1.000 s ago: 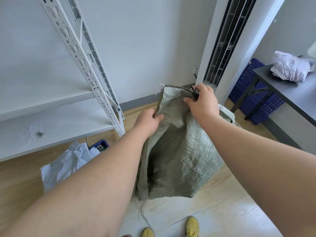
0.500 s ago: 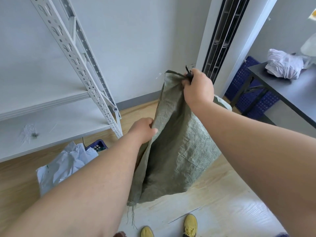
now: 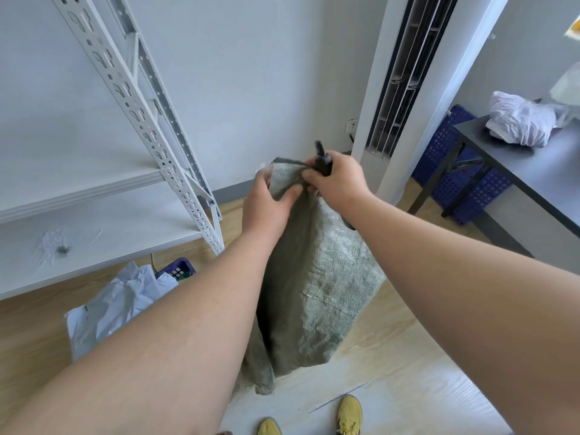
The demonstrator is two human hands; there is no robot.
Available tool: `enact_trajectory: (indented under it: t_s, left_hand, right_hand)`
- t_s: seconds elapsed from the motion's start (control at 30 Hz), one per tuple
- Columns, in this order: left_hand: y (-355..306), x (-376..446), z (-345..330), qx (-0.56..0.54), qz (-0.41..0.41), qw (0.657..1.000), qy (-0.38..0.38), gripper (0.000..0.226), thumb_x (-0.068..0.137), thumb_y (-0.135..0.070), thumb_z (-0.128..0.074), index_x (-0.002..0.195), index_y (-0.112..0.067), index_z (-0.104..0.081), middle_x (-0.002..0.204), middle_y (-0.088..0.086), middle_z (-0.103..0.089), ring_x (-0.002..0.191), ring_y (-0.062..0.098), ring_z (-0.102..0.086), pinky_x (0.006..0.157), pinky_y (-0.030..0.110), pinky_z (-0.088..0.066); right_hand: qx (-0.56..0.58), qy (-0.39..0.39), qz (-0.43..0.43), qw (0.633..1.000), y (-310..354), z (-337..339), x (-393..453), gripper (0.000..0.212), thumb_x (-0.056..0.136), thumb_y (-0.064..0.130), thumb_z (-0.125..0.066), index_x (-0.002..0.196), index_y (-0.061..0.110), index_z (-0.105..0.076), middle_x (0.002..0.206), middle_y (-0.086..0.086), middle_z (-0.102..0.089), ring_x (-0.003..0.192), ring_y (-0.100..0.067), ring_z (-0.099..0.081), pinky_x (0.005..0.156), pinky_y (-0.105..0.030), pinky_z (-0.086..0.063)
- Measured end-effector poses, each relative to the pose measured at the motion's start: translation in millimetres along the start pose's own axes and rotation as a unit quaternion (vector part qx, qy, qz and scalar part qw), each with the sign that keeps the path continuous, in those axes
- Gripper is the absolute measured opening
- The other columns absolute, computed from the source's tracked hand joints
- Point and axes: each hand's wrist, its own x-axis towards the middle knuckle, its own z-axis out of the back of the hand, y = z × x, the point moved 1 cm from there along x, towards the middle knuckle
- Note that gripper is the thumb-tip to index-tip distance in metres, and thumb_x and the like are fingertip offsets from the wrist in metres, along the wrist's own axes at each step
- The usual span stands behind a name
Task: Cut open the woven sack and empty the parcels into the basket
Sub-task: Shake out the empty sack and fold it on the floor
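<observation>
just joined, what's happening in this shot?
A person stands over a green woven sack that hangs down to the wooden floor. The left hand grips the sack's top edge; the right hand pinches the same edge while holding a dark tool, probably the cutter. The sack looks slack. White parcels are piled over a blue basket by the shelf.

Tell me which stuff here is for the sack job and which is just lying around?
For the job: woven sack, black cutter, white parcels, blue basket, left hand, right hand.

Lying about: metal shelf, dark table, crumpled bag, blue crates.
</observation>
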Motion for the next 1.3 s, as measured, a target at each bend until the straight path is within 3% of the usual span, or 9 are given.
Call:
enact_trajectory:
  t_s: [0.2,0.47,0.63,0.73,0.87,1.03,1.13,1.23,1.3]
  left_hand:
    - [-2,15,19,0.013,-0.009,0.999,-0.049,0.028,0.094,-0.034,-0.056,0.109,-0.011,-0.061,0.102,0.003,-0.064,0.095,0.019,-0.057,0.083,0.026,-0.04]
    - [8,22,36,-0.049,0.058,0.988,-0.133,0.025,0.093,-0.034,-0.056,0.106,-0.013,-0.061,0.107,0.005,-0.067,0.102,0.026,-0.061,0.09,0.031,-0.045]
    - [9,25,41,-0.05,0.078,0.985,-0.143,0.025,0.092,-0.036,-0.057,0.104,-0.015,-0.061,0.108,0.004,-0.068,0.102,0.026,-0.061,0.093,0.033,-0.047]
    - [8,30,51,-0.008,0.064,0.982,-0.179,0.029,0.092,-0.038,-0.056,0.102,-0.011,-0.062,0.106,0.008,-0.068,0.102,0.03,-0.061,0.092,0.036,-0.047]
    - [-3,29,69,0.036,0.027,0.962,-0.271,0.038,0.095,-0.04,-0.051,0.096,-0.002,-0.057,0.104,0.018,-0.065,0.098,0.035,-0.058,0.081,0.035,-0.043]
    - [-1,32,77,0.114,0.001,0.961,-0.251,0.041,0.096,-0.039,-0.049,0.098,0.001,-0.054,0.109,0.021,-0.06,0.103,0.038,-0.055,0.083,0.043,-0.043]
    - [9,34,74,0.118,0.059,0.971,-0.199,0.039,0.096,-0.037,-0.049,0.109,0.0,-0.054,0.119,0.02,-0.059,0.112,0.037,-0.053,0.09,0.041,-0.042]
    - [21,34,71,0.105,0.133,0.972,-0.164,0.042,0.096,-0.033,-0.05,0.124,-0.002,-0.052,0.131,0.018,-0.055,0.123,0.036,-0.049,0.097,0.039,-0.041]
    - [28,35,69,0.107,0.148,0.969,-0.166,0.043,0.096,-0.034,-0.051,0.126,-0.003,-0.052,0.132,0.017,-0.054,0.123,0.035,-0.049,0.097,0.04,-0.041]
  right_hand:
    - [-0.148,0.013,-0.019,0.989,-32,12,-5,0.054,0.073,0.032,-0.082,0.123,0.025,-0.063,0.12,0.0,-0.062,0.109,-0.022,-0.058,0.096,-0.038,-0.048]
    - [-0.309,0.078,-0.124,0.94,-66,22,-25,0.082,0.065,0.042,-0.086,0.135,0.033,-0.044,0.118,0.004,-0.061,0.107,-0.022,-0.059,0.08,-0.037,-0.054]
    - [-0.369,0.055,-0.151,0.916,-74,12,-33,0.034,0.077,0.018,-0.064,0.11,0.021,-0.057,0.085,-0.001,-0.06,0.076,-0.024,-0.06,0.054,-0.026,-0.044]
    - [-0.346,-0.038,-0.126,0.929,-68,20,-30,0.012,0.086,0.021,-0.057,0.096,0.015,-0.056,0.084,-0.002,-0.055,0.074,-0.026,-0.056,0.056,-0.03,-0.042]
    - [-0.351,-0.093,-0.044,0.931,-50,29,-19,0.008,0.094,0.024,-0.048,0.096,0.016,-0.049,0.09,-0.005,-0.057,0.072,-0.028,-0.053,0.053,-0.03,-0.038]
    - [-0.416,-0.135,0.02,0.899,-37,41,-9,0.019,0.096,0.022,-0.048,0.115,0.018,-0.048,0.088,-0.003,-0.055,0.089,-0.029,-0.054,0.056,-0.033,-0.038]
    - [-0.4,-0.038,-0.005,0.916,-40,49,0,0.025,0.094,0.041,-0.052,0.098,0.017,-0.056,0.086,-0.002,-0.061,0.083,-0.027,-0.059,0.058,-0.034,-0.046]
    - [-0.338,0.104,-0.062,0.933,-45,50,3,0.047,0.072,0.069,-0.067,0.081,0.024,-0.055,0.079,0.003,-0.06,0.073,-0.017,-0.057,0.065,-0.033,-0.05]
    - [-0.373,0.103,-0.067,0.92,-46,46,1,0.05,0.065,0.071,-0.071,0.084,0.027,-0.056,0.079,0.006,-0.06,0.077,-0.019,-0.058,0.066,-0.032,-0.05]
